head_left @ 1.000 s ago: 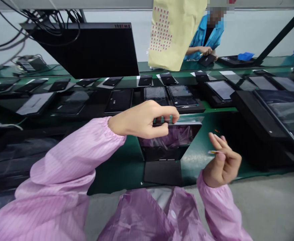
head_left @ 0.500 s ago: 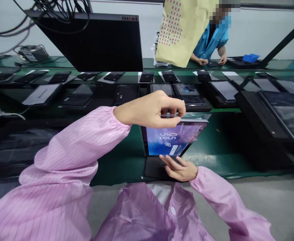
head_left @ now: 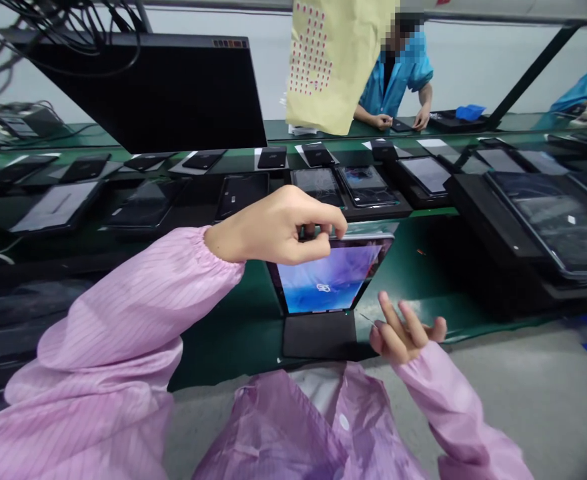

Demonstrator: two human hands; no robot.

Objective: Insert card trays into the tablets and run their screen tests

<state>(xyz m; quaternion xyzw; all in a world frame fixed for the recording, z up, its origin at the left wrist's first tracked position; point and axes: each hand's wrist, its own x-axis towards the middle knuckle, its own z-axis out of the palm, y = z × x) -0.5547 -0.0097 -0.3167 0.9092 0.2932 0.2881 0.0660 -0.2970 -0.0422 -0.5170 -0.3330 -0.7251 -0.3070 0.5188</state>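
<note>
A tablet (head_left: pixel 331 270) with its screen lit blue and purple stands tilted on the bench, facing me. My left hand (head_left: pixel 288 227) is closed over its top edge, thumb on the screen side. A clear film shows along that edge. The tablet's lower edge meets a flat black panel (head_left: pixel 318 335) lying on the bench. To the right of that panel, apart from the tablet, is my right hand (head_left: pixel 406 330). Its thumb and a finger pinch a thin pin (head_left: pixel 367 320), while the other fingers are spread.
Several tablets (head_left: pixel 368 185) lie in rows behind, and a black box with a tablet (head_left: pixel 558 213) stands right. A large monitor (head_left: pixel 173 93) and a yellow sheet (head_left: pixel 333 67) hang overhead. Across the bench (head_left: pixel 433 267), a person in blue (head_left: pixel 398 87) handles a dark device.
My right hand has moved right, away from the tablet's lower edge, and a thin pin now shows at its fingertips. The clock digits have gone from the screen. My left hand keeps its hold.
</note>
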